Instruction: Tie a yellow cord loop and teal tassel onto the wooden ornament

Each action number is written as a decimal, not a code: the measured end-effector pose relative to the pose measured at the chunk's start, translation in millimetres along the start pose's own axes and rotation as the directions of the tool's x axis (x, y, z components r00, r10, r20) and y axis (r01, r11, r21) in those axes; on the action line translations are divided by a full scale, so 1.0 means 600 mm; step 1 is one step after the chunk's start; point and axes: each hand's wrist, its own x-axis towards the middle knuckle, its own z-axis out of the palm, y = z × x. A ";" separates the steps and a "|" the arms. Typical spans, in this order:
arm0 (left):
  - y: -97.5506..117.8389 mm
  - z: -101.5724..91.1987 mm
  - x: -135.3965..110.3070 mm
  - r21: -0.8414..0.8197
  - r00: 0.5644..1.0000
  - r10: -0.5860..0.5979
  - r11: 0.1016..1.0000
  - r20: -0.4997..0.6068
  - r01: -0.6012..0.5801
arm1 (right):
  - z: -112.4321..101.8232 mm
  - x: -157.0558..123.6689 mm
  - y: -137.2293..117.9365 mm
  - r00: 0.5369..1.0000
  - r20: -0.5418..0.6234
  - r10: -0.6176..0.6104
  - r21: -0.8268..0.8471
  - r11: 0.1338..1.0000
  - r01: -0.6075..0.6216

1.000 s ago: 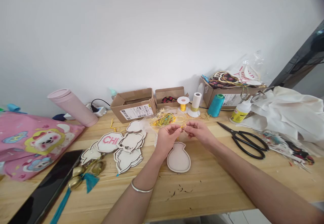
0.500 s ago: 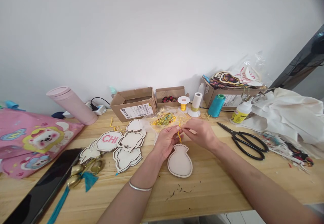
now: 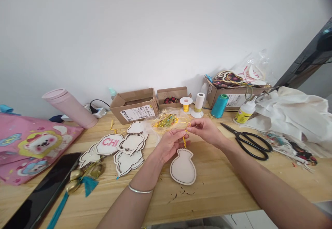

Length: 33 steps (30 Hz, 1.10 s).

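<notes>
A pale, pouch-shaped wooden-edged piece hangs by a twisted yellow cord just over the table. My left hand pinches this cord between thumb and fingers above the piece. Close beside it, my right hand is pinched on the cord's upper end, where a small loop shows. Behind both hands lies a clear plastic bag of yellow and green cords. To the left are several flat cloud-like pieces, one with pink letters.
Black scissors and a glue bottle lie to the right, near white cloth. Thread spools and cardboard boxes line the wall. At left are a phone, brass bells, a pink tumbler and a pink bag.
My right hand has shifted slightly up along the cord, and its fingers have turned a little. The pouch-shaped piece has tilted slightly. The whole view has moved a little.
</notes>
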 end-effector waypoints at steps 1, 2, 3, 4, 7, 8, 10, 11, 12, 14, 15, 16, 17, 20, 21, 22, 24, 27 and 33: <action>0.000 -0.001 0.000 -0.016 1.000 0.003 1.000 0.016 -0.003 | 0.000 0.000 -0.001 1.000 0.016 -0.004 0.031 1.000 0.003; -0.001 -0.002 -0.001 -0.032 1.000 0.004 0.999 0.027 -0.003 | -0.001 -0.001 -0.001 0.999 0.036 -0.007 0.064 0.998 0.005; -0.001 -0.002 -0.001 -0.045 0.999 -0.001 0.999 0.032 0.002 | -0.001 -0.001 -0.001 0.998 0.061 -0.011 0.099 0.995 0.005; -0.001 -0.003 -0.002 -0.059 0.999 -0.012 0.998 0.038 0.014 | -0.001 -0.001 0.000 0.996 0.085 -0.016 0.130 0.991 0.004; -0.002 -0.002 -0.004 -0.105 0.997 -0.062 0.992 0.056 0.068 | 0.000 -0.002 0.002 0.992 0.125 -0.028 0.195 0.981 0.004; -0.002 -0.002 -0.004 -0.127 0.995 -0.076 0.988 0.060 0.083 | 0.000 -0.002 0.002 0.991 0.129 -0.030 0.209 0.978 0.003; -0.003 -0.002 -0.005 -0.176 0.993 -0.095 0.979 0.065 0.105 | 0.001 -0.002 0.004 0.991 0.134 -0.030 0.234 0.972 -0.003; -0.003 -0.002 -0.005 -0.196 0.992 -0.103 0.974 0.068 0.114 | 0.002 -0.002 0.005 0.990 0.138 -0.028 0.247 0.969 -0.007; -0.003 -0.002 -0.005 -0.211 0.991 -0.110 0.970 0.071 0.123 | 0.003 -0.002 0.006 0.990 0.141 -0.027 0.257 0.966 -0.010; -0.003 -0.002 -0.005 -0.225 0.990 -0.117 0.965 0.078 0.132 | 0.005 -0.002 0.009 0.990 0.141 -0.020 0.268 0.963 -0.019; -0.003 -0.002 -0.005 -0.221 0.989 -0.121 0.966 0.081 0.136 | 0.006 -0.002 0.011 0.990 0.142 -0.015 0.268 0.963 -0.024; -0.003 -0.002 -0.006 -0.212 0.989 -0.121 0.968 0.083 0.136 | 0.007 -0.002 0.013 0.990 0.143 -0.012 0.268 0.963 -0.027; -0.003 -0.002 -0.006 -0.200 0.989 -0.118 0.971 0.084 0.133 | 0.008 -0.002 0.014 0.989 0.145 -0.013 0.269 0.963 -0.027; -0.002 -0.002 -0.007 -0.155 0.992 -0.097 0.982 0.082 0.108 | 0.009 -0.002 0.018 0.987 0.158 -0.025 0.275 0.961 -0.019; -0.003 -0.003 -0.007 -0.147 0.993 -0.086 0.984 0.077 0.097 | 0.010 -0.001 0.019 0.987 0.160 -0.031 0.272 0.962 -0.014; -0.003 -0.004 -0.006 -0.143 0.995 -0.077 0.986 0.070 0.087 | 0.010 0.000 0.020 0.987 0.154 -0.037 0.256 0.967 -0.004; -0.004 -0.006 -0.003 -0.145 0.997 -0.060 0.987 0.041 0.065 | 0.010 0.001 0.022 0.995 0.076 -0.067 0.162 0.985 0.054; -0.003 -0.007 0.002 -0.137 0.999 -0.020 0.990 -0.033 0.016 | 0.010 0.004 0.024 0.961 -0.150 -0.230 -0.167 0.964 0.205; 0.002 -0.003 0.005 -0.081 0.988 0.000 0.997 -0.153 -0.012 | 0.004 0.004 0.026 0.824 0.001 -0.567 -0.588 0.666 0.459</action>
